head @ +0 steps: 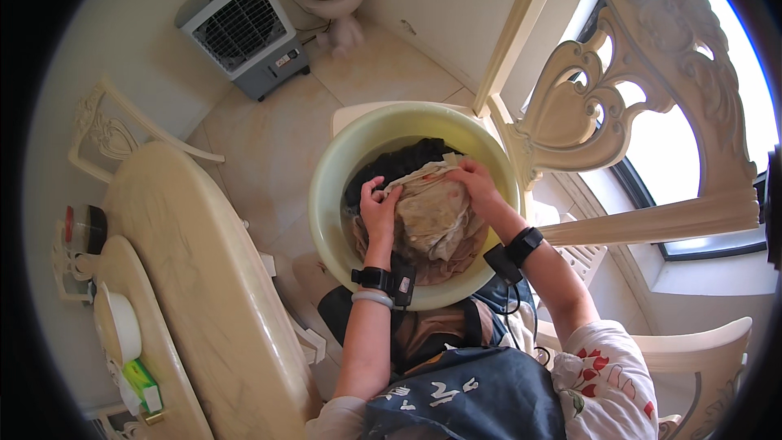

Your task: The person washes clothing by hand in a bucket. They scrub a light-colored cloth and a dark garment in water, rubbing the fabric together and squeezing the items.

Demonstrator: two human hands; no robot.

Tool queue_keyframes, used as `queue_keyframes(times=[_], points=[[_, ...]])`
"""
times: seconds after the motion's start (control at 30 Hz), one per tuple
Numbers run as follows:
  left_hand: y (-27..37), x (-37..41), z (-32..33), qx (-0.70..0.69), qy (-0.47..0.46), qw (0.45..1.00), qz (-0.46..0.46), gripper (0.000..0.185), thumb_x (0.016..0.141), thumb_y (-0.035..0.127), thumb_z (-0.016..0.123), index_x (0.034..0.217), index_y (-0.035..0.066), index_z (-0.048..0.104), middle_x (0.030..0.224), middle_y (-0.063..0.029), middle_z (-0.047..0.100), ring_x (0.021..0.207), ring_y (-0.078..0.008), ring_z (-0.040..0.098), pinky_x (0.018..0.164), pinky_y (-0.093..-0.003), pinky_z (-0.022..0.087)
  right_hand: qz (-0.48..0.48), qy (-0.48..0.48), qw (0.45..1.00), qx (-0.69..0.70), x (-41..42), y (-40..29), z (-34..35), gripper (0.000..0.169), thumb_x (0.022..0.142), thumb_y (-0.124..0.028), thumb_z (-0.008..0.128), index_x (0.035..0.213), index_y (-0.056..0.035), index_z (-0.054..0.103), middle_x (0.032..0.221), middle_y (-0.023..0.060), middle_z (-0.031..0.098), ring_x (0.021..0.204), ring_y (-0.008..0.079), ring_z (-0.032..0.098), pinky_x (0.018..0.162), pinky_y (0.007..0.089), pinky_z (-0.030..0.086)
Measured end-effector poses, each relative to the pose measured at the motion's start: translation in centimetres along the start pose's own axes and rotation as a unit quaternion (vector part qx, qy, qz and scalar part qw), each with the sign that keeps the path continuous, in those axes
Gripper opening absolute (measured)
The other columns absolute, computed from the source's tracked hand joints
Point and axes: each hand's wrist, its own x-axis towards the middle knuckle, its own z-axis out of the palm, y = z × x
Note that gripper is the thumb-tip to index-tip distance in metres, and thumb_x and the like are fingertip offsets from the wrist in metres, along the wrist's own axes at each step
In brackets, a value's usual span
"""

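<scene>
A pale yellow-green plastic basin stands in front of me, with water and wet cloth in it. Both my hands are over it, holding a wet, beige, stained garment spread between them. My left hand pinches its left edge between thumb and fingers. The upper right edge is gripped by my right hand, near a small reddish patch. Dark wet cloth lies behind the garment, against the far side of the basin. More brownish fabric shows beneath, partly hidden.
The basin rests on a cream chair with a carved backrest at the right. To my left is a marble-look table bearing a white bowl and a green tissue pack. An air cooler stands by the far wall.
</scene>
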Motion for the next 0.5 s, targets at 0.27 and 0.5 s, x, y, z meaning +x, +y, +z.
queue_keyframes(times=[0.27,0.5], points=[[2.0,-1.9,1.4,0.419,-0.128,0.897,-0.064,0.06,0.081,0.049,0.054,0.121,0.003,0.047,0.11,-0.022,0.056,0.1,-0.035,0.055,0.078,-0.0417,0.046,-0.17,-0.102,0.737,-0.647,-0.7,4.8,1.8,0.037,0.077,-0.02,0.058,0.107,-0.0047,0.042,0.096,0.0172,0.057,0.08,0.0295,0.061,0.065,0.0367,0.048],[-2.0,-2.3,2.2,0.562,-0.175,0.808,-0.008,0.049,0.078,0.043,0.058,0.11,0.006,0.048,0.098,-0.0176,0.061,0.09,-0.035,0.058,0.073,-0.046,0.047,0.028,-0.105,0.594,-0.797,0.3,6.2,4.7,0.052,0.074,-0.026,0.059,0.12,-0.0086,0.04,0.095,0.0211,0.059,0.084,0.0363,0.061,0.068,0.0424,0.049]])
